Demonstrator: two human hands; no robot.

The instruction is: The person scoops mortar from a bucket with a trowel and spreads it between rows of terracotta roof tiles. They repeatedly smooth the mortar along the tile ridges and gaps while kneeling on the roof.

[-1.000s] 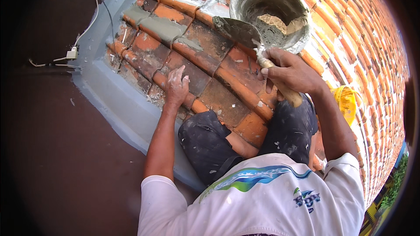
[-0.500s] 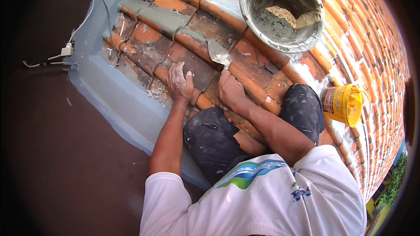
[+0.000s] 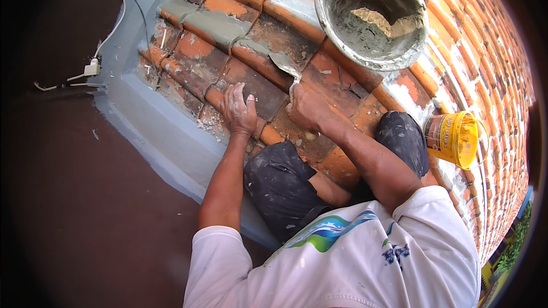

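My left hand (image 3: 240,111) rests with fingers apart on the weathered clay tiles (image 3: 248,77), dusty with pale grit. My right hand (image 3: 302,108) is closed on the handle of a trowel (image 3: 283,64), whose mortar-smeared blade lies against a rounded tile ridge just right of and above my left hand. Wet grey mortar (image 3: 214,25) coats the ridges farther up and left. A grey tub (image 3: 371,51) holding grey mortar and a paler dry heap stands on the tiles above my right hand.
A yellow bucket (image 3: 456,142) lies tilted beside my right knee. Along the left runs a grey-coated edge (image 3: 142,125) against a dark brown surface (image 3: 103,194), with white and black cables and a white plug (image 3: 91,68). Tiled roof extends to the right.
My right hand has brought the trowel from beside the tub down and left onto the ridge, shifting only slightly since the middle frame. My left hand stays on the tiles.
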